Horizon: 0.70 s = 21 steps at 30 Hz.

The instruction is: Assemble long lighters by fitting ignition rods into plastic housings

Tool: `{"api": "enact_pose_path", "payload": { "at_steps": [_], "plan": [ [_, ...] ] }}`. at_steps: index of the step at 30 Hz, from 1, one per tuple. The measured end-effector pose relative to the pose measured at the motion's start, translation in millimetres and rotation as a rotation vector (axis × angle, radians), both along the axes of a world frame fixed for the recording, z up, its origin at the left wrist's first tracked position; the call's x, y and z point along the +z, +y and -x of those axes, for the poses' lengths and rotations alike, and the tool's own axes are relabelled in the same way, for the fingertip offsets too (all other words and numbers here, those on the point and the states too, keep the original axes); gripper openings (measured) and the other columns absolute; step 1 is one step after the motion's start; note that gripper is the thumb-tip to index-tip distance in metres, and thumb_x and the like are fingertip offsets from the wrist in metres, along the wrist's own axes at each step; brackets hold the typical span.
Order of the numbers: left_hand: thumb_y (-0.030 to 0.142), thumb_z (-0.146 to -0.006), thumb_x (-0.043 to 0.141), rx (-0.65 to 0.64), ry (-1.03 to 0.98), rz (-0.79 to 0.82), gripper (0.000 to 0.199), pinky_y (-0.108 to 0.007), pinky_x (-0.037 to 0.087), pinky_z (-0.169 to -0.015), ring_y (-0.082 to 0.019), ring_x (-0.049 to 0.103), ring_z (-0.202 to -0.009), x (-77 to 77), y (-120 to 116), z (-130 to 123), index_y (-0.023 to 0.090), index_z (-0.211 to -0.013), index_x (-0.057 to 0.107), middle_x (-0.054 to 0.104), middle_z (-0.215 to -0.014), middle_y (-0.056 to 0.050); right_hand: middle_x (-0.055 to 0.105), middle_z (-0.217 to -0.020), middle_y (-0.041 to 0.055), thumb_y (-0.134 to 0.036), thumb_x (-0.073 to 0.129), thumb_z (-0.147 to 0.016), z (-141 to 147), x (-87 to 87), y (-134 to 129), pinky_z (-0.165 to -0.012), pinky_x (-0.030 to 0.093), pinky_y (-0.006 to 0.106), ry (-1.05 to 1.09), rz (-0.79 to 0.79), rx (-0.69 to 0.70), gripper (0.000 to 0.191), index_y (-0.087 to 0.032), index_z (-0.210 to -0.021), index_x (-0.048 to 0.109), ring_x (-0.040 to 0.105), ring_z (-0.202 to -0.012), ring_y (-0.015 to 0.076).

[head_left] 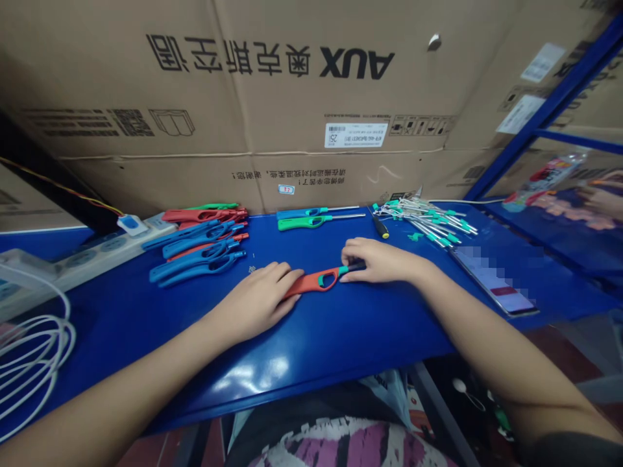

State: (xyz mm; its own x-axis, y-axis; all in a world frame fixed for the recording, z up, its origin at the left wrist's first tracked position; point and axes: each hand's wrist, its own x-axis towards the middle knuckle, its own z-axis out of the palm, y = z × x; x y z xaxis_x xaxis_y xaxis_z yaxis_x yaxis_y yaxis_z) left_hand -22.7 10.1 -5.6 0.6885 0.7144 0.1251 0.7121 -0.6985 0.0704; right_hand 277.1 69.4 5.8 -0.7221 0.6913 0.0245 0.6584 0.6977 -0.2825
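Note:
Near the middle of the blue table, my left hand (272,293) is closed on the rear of a red lighter handle (314,283) with a green trigger. My right hand (367,261) pinches a dark piece (357,266) at the handle's green front end. Beyond my hands lie a blue lighter (302,213) and a green lighter (300,222), each with a metal rod. Several blue handles (195,269) and red handles (202,216) are piled at the left. Several metal rods with green ends (433,220) lie in a heap at the back right, beside a small screwdriver (381,227).
A power strip (109,250) and a coiled white cable (36,357) occupy the left side. A phone (496,282) lies at the right. Cardboard (272,117) stands behind the blue table (311,350). Another person's hand (603,198) shows at the far right, near a bottle (555,172).

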Motion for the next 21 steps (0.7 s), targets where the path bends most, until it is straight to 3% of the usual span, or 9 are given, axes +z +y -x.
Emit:
{"api": "enact_pose_path", "payload": {
  "at_steps": [2,6,8,12,15,19,21],
  "plan": [
    [0.033,-0.1,0.051,0.02,0.004,-0.004,0.038,-0.044,0.053,-0.09,-0.03,0.063,-0.107,1.8,-1,1,0.017,-0.135,0.055,0.064,-0.12,-0.013,0.062,-0.104,0.0081,-0.056,0.065,-0.089,-12,2.0,7,-0.077,0.048,0.031,0.027,-0.014,-0.158,0.039,-0.019,-0.101,0.064,0.061,-0.089,0.0212],
    [0.033,-0.098,0.055,0.06,-0.009,0.024,0.036,-0.045,0.055,-0.087,-0.031,0.064,-0.104,6.9,-3,3,0.016,-0.129,0.059,0.066,-0.114,-0.013,0.06,-0.122,0.0195,-0.048,0.055,-0.095,-31,1.1,22,-0.08,0.05,0.041,-0.08,-0.254,-0.698,0.04,-0.016,-0.118,0.059,0.063,-0.105,0.0334],
    [0.03,-0.096,0.055,0.069,-0.048,0.072,0.033,-0.044,0.055,-0.087,-0.029,0.065,-0.101,7.5,-4,3,0.017,-0.127,0.06,0.065,-0.113,-0.012,0.058,-0.131,0.0252,-0.045,0.055,-0.094,-36,-1.3,28,-0.081,0.05,0.044,-0.169,-0.206,-0.855,0.049,-0.012,-0.131,0.052,0.063,-0.112,0.039],
    [0.021,-0.096,0.054,0.044,-0.169,0.157,0.032,-0.041,0.054,-0.093,-0.026,0.063,-0.104,3.3,-9,1,0.017,-0.127,0.059,0.063,-0.116,-0.011,0.068,-0.12,0.0258,-0.04,0.054,-0.094,-40,-4.2,34,-0.076,0.051,0.042,-0.23,-0.062,-0.892,0.055,-0.01,-0.139,0.047,0.069,-0.101,0.0381],
    [0.017,-0.096,0.053,0.035,-0.207,0.168,0.032,-0.041,0.052,-0.097,-0.026,0.061,-0.107,-0.9,-13,-2,0.017,-0.128,0.058,0.062,-0.118,-0.011,0.073,-0.11,0.0204,-0.036,0.049,-0.094,-41,-1.1,34,-0.074,0.049,0.04,-0.132,-0.179,-0.939,0.049,-0.015,-0.138,0.052,0.07,-0.095,0.0354],
    [0.018,-0.099,0.051,0.023,-0.191,0.151,0.029,-0.043,0.052,-0.097,-0.027,0.059,-0.108,-1.6,-19,-6,0.015,-0.127,0.059,0.062,-0.116,-0.012,0.07,-0.08,0.0081,-0.036,0.057,-0.086,-32,6.0,30,-0.066,0.046,0.033,0.416,-0.528,-0.941,0.026,-0.019,-0.101,0.07,0.065,-0.073,0.0245],
    [0.018,-0.1,0.049,0.015,-0.164,0.148,0.029,-0.043,0.053,-0.094,-0.027,0.059,-0.106,-0.1,-22,-8,0.014,-0.127,0.059,0.062,-0.114,-0.012,0.062,-0.068,0.0028,-0.04,0.059,-0.085,-18,9.2,26,-0.057,0.043,0.029,0.744,-0.526,-0.837,0.023,-0.019,-0.091,0.068,0.057,-0.059,0.018]
  ]
}}
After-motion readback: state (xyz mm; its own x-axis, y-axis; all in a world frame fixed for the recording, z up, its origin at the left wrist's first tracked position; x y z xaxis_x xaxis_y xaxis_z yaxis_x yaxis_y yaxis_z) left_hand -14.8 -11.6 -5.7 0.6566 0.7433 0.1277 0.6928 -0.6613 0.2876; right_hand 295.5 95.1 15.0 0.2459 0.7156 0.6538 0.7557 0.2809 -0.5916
